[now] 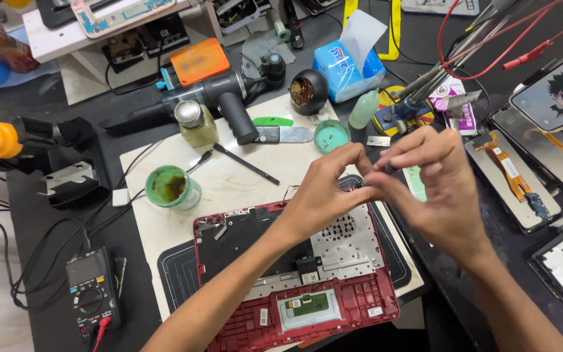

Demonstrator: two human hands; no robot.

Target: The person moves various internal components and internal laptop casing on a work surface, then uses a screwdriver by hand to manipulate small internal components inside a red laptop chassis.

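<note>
We work over a dark, crowded bench (53, 215) with a cream rectangular work mat (242, 176) laid on it, and on the near part of that mat lies the opened red plastic laptop base (307, 313), its cover off, so the grey metal inner plate, a round speaker grille and the green touchpad board are bared; judging from that, the opening-up is done, while whatever goes on inside looks only part way along. Above the right far corner of the base our left hand (324, 195) and right hand (434, 189) meet, fingers narrowed to a pinch on a small dark part (391, 167) between them, too small for us to name. Far left of the hands lies a grey hot-air gun with an orange block (210, 85), and to the right a stack of flat phone screens (529, 163). At the near left sits a black multimeter with a red lead (92, 290). Smaller things lie on the mat: a round green tub of brown paste (172, 188), a small glass bottle with a metal cap (195, 124) and a thin black probe (245, 163).
</note>
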